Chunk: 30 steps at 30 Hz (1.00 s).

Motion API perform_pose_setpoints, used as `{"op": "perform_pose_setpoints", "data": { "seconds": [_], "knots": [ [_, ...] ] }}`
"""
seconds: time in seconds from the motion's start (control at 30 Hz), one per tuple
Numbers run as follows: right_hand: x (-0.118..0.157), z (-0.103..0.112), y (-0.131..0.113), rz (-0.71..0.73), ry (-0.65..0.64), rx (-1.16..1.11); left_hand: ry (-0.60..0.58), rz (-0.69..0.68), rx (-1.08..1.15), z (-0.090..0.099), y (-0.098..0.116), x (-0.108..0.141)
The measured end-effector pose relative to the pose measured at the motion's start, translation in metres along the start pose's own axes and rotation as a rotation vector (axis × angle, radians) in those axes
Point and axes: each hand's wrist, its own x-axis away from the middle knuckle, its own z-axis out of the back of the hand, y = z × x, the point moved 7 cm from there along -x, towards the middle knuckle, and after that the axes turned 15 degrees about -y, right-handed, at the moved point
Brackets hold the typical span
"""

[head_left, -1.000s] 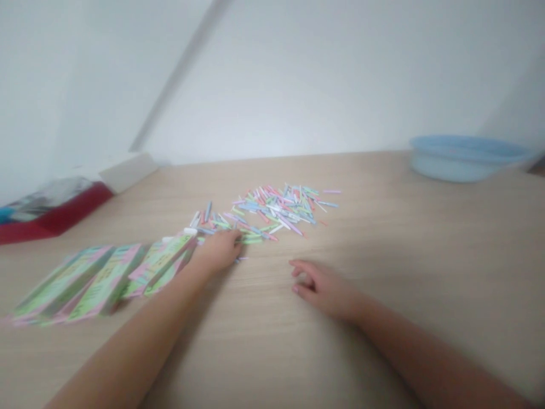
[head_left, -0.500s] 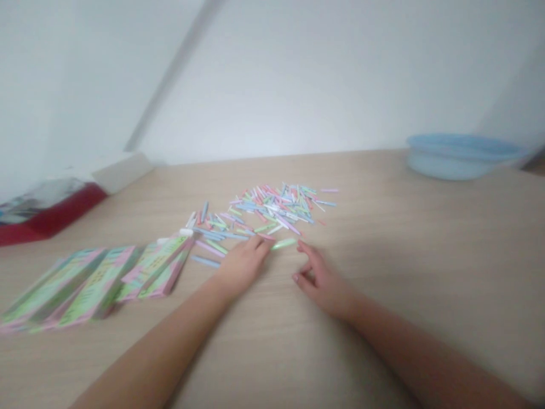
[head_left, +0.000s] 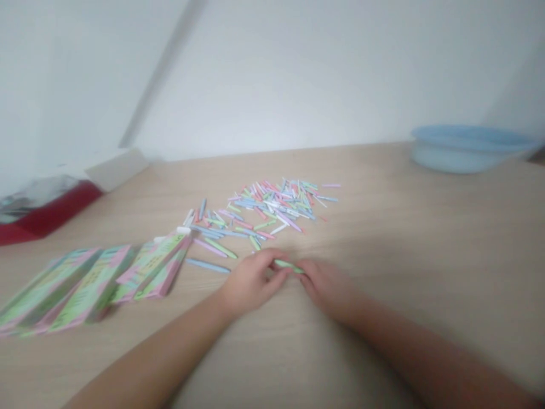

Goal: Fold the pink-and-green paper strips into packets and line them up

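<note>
My left hand (head_left: pixel 254 279) and my right hand (head_left: pixel 330 287) meet low over the table, both closed on one light green pen (head_left: pixel 288 265). The left fingers pinch its left end, the right fingertips its right end. Blur hides whether the pen is whole or only a barrel. Just beyond the hands spreads a loose pile of pastel pens and thin sticks (head_left: pixel 272 205). Left of my left hand lie a blue pen (head_left: pixel 208 265), a lilac pen (head_left: pixel 208 247) and another green pen (head_left: pixel 221 247).
Printed green-and-pink boxes (head_left: pixel 91 289) lie side by side at the left. Behind them stands a red tray (head_left: pixel 55 210) with unclear contents, beside a white box (head_left: pixel 117 168). A blue basin (head_left: pixel 468 153) sits at the far right, near the wall (head_left: pixel 306 74).
Both hands have come together and closed on the green pen. It has moved toward me, away from the pile, and its tilt has changed. The view has shifted slightly.
</note>
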Motion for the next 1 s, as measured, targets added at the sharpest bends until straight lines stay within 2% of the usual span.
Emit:
{"op": "perform_pose_setpoints", "data": {
  "seconds": [0.07, 0.13, 0.33, 0.4, 0.5, 0.57, 0.63, 0.7, 0.8, 1.0],
  "knots": [
    [0.0, -0.001, 0.002, -0.028, -0.033, -0.049, 0.11, 0.046, 0.252, 0.005, -0.009, 0.001],
    [0.0, -0.001, 0.002, -0.02, -0.057, -0.094, 0.163, 0.05, 0.448, 0.005, -0.013, 0.001],
    [0.003, 0.001, -0.004, 0.009, -0.064, -0.218, 0.191, 0.024, 0.616, 0.006, -0.006, 0.001],
    [0.003, 0.001, -0.003, 0.015, -0.051, -0.307, 0.22, -0.024, 0.75, 0.012, -0.001, 0.001],
    [0.003, 0.003, 0.003, 0.002, 0.024, -0.471, 0.277, -0.082, 1.22, 0.018, 0.006, 0.0],
    [0.004, 0.005, 0.009, -0.01, 0.098, -0.553, 0.23, -0.037, 1.551, 0.014, 0.014, -0.003],
    [0.003, 0.007, 0.014, -0.011, 0.16, -0.593, 0.139, 0.002, 1.74, 0.009, 0.025, -0.005],
    [0.003, 0.009, 0.017, -0.006, 0.2, -0.592, 0.052, 0.016, 1.828, 0.005, 0.035, -0.005],
    [0.002, 0.01, 0.017, 0.003, 0.214, -0.558, -0.029, 0.025, 1.849, -0.002, 0.04, -0.005],
    [0.003, 0.007, 0.016, -0.044, 0.176, -0.488, -0.076, 0.064, 1.68, -0.007, 0.035, -0.005]
  ]
}}
